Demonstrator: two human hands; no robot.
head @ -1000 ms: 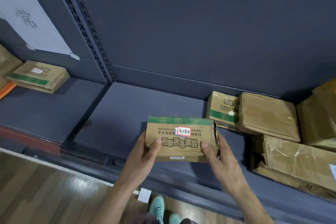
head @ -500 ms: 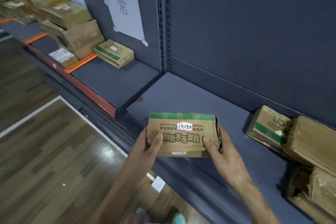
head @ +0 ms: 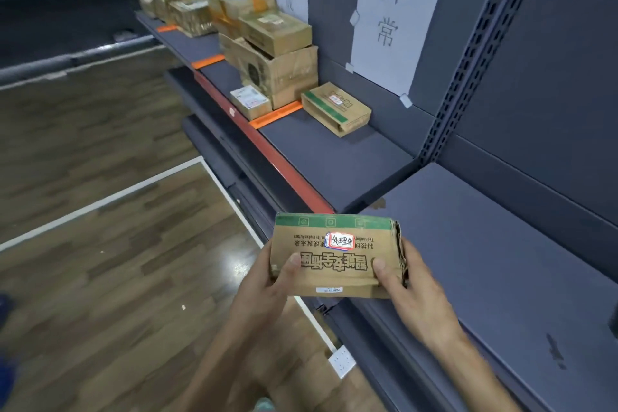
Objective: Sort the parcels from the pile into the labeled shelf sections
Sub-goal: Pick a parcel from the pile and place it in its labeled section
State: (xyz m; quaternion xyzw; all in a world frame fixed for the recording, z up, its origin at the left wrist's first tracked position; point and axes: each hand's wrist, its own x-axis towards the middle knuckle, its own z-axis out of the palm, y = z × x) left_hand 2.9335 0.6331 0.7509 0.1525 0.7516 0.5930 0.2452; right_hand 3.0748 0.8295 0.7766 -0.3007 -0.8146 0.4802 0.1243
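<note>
Both hands have a cardboard parcel (head: 336, 254) at lower center of the frame, over the shelf's (head: 485, 244) front edge. Left hand (head: 267, 288) grips its left end, thumb on top; right hand (head: 411, 291) grips the torn right end the same way. A white paper sign (head: 391, 13) hangs top center, with a green-striped parcel (head: 336, 109) below it.

Green-striped parcel (head: 334, 254) between left hand (head: 267, 281) and right hand (head: 414, 288), above shelf (head: 501, 261).
</note>
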